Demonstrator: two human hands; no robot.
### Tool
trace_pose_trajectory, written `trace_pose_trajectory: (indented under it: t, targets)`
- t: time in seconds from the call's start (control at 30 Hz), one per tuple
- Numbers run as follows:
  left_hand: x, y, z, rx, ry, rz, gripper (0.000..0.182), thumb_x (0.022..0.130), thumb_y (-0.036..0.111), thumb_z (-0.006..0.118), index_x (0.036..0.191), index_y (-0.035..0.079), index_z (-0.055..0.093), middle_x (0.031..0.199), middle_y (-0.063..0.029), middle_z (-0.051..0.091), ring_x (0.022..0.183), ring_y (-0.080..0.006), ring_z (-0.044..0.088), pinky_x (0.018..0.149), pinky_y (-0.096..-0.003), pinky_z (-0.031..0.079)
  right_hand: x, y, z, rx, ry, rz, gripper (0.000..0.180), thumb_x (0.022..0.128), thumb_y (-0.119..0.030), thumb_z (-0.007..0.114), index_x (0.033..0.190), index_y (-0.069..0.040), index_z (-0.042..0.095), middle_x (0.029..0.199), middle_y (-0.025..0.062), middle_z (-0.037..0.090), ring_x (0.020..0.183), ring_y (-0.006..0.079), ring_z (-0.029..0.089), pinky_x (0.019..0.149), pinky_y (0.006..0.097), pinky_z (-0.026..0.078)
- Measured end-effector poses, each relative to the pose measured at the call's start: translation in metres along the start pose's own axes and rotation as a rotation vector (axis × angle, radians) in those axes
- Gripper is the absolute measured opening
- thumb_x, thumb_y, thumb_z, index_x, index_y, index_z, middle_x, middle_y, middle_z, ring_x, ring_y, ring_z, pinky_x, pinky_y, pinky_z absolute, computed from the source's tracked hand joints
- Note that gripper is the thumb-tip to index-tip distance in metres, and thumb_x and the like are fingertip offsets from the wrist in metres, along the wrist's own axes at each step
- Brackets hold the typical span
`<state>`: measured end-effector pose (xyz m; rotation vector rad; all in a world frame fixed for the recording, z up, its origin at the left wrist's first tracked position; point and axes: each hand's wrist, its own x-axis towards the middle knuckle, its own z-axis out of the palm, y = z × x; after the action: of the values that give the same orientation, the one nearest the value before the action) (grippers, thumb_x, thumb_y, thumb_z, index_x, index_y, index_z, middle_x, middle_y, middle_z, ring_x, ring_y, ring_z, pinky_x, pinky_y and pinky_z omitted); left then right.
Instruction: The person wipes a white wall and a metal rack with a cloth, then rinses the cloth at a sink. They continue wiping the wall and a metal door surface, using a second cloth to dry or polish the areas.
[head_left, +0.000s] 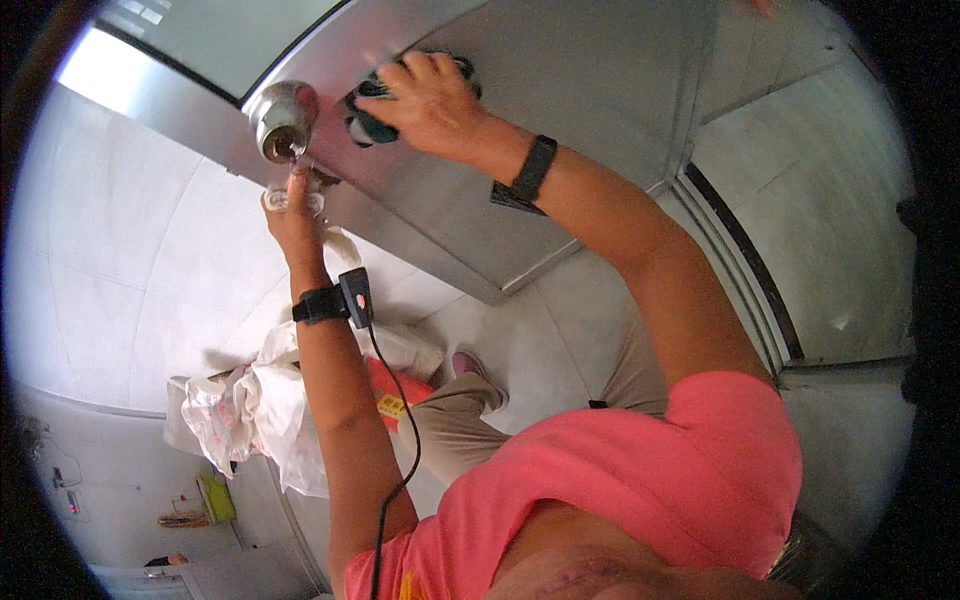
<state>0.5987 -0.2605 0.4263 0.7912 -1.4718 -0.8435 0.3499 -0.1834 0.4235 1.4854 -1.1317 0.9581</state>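
My right hand (435, 105) presses a dark cloth (371, 131) with pale patches against a grey metal door panel (585, 90). Its fingers are spread over the cloth and hide much of it. A round, shiny metal doorknob (285, 116) sticks out to the left of the cloth. Just below the knob, at the door's edge, is my left hand (296, 225), thumb pointing up towards it. The left fingers curl about a pale, shiny object (279, 199), mostly hidden, so its kind is unclear. A small dark part (326, 178) shows beside the thumb.
A glass pane (217, 37) with a dark seal sits above the knob. White plastic bags (262, 405) and a red packet (397, 394) lie beside my left forearm. A black cable (412, 427) runs from my left wristband (322, 304). Sliding-door tracks (739, 262) stand right.
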Motion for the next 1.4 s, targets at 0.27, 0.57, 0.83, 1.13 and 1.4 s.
trace_pose_trajectory:
  t: [0.27, 0.57, 0.83, 1.13, 1.4]
  targets:
    - [-0.001, -0.004, -0.002, -0.035, -0.008, -0.019, 0.032, 0.085, 0.025, 0.065, 0.103, 0.002, 0.053, 0.089, -0.0050, 0.059, 0.074, -0.0126, 0.055, 0.065, -0.0264, 0.046, -0.026, 0.119, -0.037, -0.134, -0.061, -0.055, 0.049, 0.072, -0.023, 0.064, 0.121, -0.028, 0.058, 0.115, 0.0085, 0.050, 0.097, 0.0285, 0.047, 0.079, 0.0438, 0.038]
    - [0.006, -0.020, -0.012, 0.088, 0.057, 0.005, 0.036, 0.087, 0.030, 0.063, 0.107, 0.000, 0.056, 0.095, -0.0043, 0.059, 0.082, -0.0146, 0.054, 0.073, -0.0298, 0.045, -0.111, 0.348, -0.040, -0.399, 0.031, 0.834, 0.025, 0.080, -0.016, 0.059, 0.102, -0.005, 0.064, 0.105, 0.0186, 0.058, 0.093, 0.0393, 0.054, 0.078, 0.0477, 0.045]
    - [0.007, -0.019, -0.013, 0.084, 0.072, -0.093, 0.040, 0.087, 0.030, 0.062, 0.113, 0.001, 0.055, 0.097, -0.0046, 0.059, 0.083, -0.0137, 0.054, 0.072, -0.0283, 0.044, -0.032, 0.303, -0.007, -0.342, 0.235, 1.206, 0.033, 0.083, -0.023, 0.052, 0.108, -0.003, 0.060, 0.111, 0.0227, 0.055, 0.100, 0.0418, 0.050, 0.085, 0.0502, 0.040]
    - [-0.001, -0.005, -0.001, -0.080, 0.021, 0.000, 0.026, 0.088, 0.024, 0.061, 0.099, 0.004, 0.051, 0.087, -0.0018, 0.054, 0.075, -0.0115, 0.051, 0.068, -0.0266, 0.043, 0.063, 0.020, -0.009, 0.008, 0.232, 0.403, 0.037, 0.073, -0.013, 0.056, 0.109, -0.016, 0.063, 0.116, 0.0138, 0.045, 0.101, 0.0329, 0.040, 0.078, 0.0487, 0.029]
    - [0.000, -0.010, -0.005, 0.000, 0.025, 0.049, 0.032, 0.088, 0.031, 0.061, 0.099, 0.001, 0.055, 0.086, -0.0041, 0.058, 0.074, -0.0142, 0.053, 0.066, -0.0291, 0.045, 0.052, 0.073, -0.022, -0.074, 0.227, -0.004, 0.026, 0.078, -0.022, 0.060, 0.099, -0.033, 0.069, 0.121, 0.0067, 0.050, 0.102, 0.0262, 0.047, 0.083, 0.0464, 0.035]
